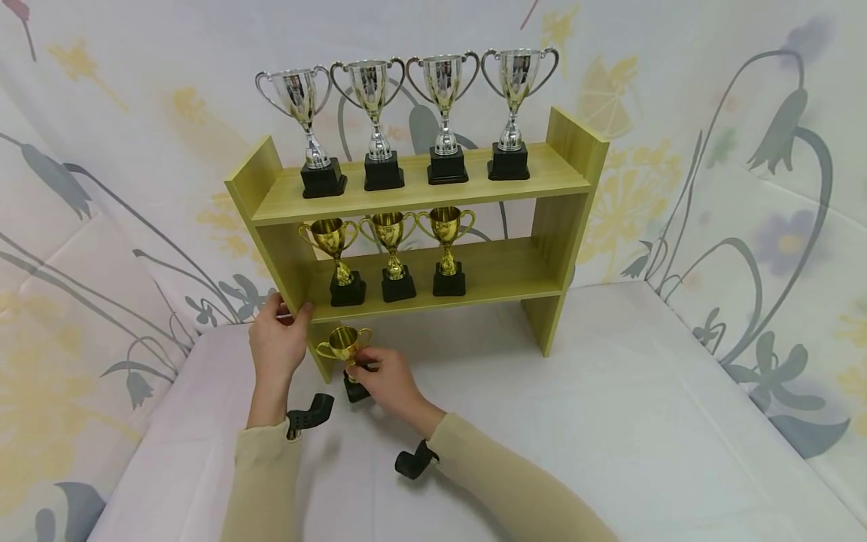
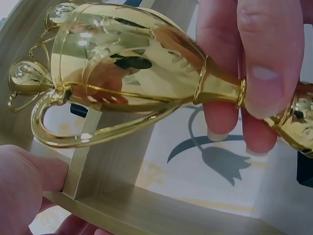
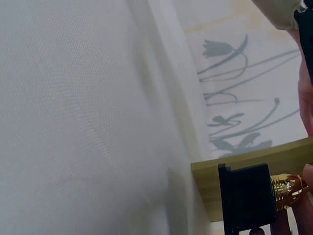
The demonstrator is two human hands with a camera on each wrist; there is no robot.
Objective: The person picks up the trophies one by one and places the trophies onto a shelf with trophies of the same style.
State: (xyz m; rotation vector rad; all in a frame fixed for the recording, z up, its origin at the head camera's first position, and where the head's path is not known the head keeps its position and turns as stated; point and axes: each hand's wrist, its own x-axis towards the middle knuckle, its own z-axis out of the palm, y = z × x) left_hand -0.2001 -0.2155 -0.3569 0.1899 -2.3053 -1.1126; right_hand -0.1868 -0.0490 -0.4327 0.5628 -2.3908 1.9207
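My right hand (image 1: 393,384) pinches the narrow stem of a gold trophy cup (image 1: 343,342), held in front of the shelf's lower left part. Its black base (image 3: 247,198) fills the lower right of the right wrist view. Seen from the left wrist, the cup's shiny bowl (image 2: 127,63) lies across the picture, with thumb and fingers on the stem. My left hand (image 1: 278,339) grips the left side panel of the wooden shelf unit (image 1: 508,271), thumb in front and fingers behind. Three gold trophies (image 1: 393,233) stand on the middle board.
Several silver trophies (image 1: 443,75) with black bases line the top board. The unit stands on a white cloth (image 1: 609,421), before a flower-patterned backdrop (image 1: 677,98). The right side panel (image 1: 569,248) reaches down to the cloth. Each wrist wears a black camera mount (image 1: 311,412).
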